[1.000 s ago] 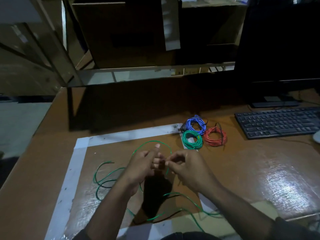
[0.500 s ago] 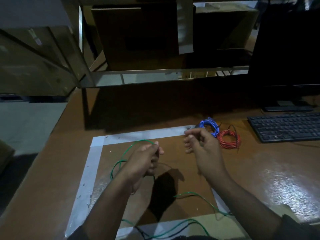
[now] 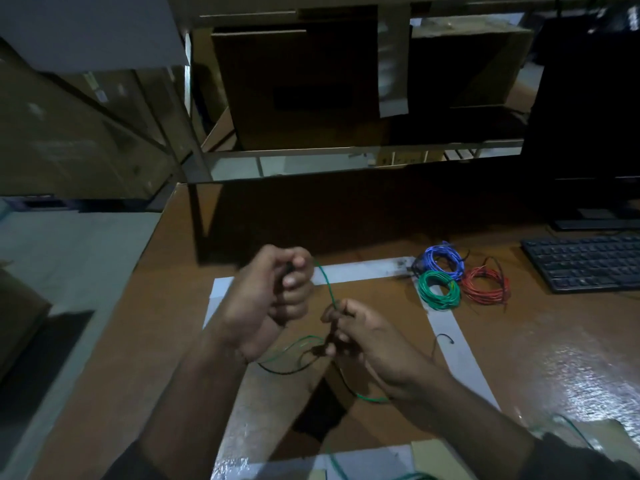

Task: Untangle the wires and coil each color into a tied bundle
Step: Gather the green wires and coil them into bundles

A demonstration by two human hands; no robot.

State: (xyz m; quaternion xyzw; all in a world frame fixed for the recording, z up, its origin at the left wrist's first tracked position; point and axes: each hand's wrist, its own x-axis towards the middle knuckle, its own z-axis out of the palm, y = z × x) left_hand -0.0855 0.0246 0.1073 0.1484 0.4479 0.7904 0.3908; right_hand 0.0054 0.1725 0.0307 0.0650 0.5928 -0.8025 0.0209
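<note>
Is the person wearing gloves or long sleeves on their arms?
No gloves: the left hand and the right hand are bare, with no rings or watch showing. The forearms are bare too. A dark sleeve starts near the right elbow, at the picture's bottom edge.

Green loose wire (image 3: 327, 285), blue coil (image 3: 444, 258), green coil (image 3: 438, 289), red coil (image 3: 486, 285), brown table (image 3: 554, 334), black keyboard (image 3: 585, 263)

Both hands raised, left hand (image 3: 277, 292) fisted, right hand (image 3: 360, 337) pinching.
</note>
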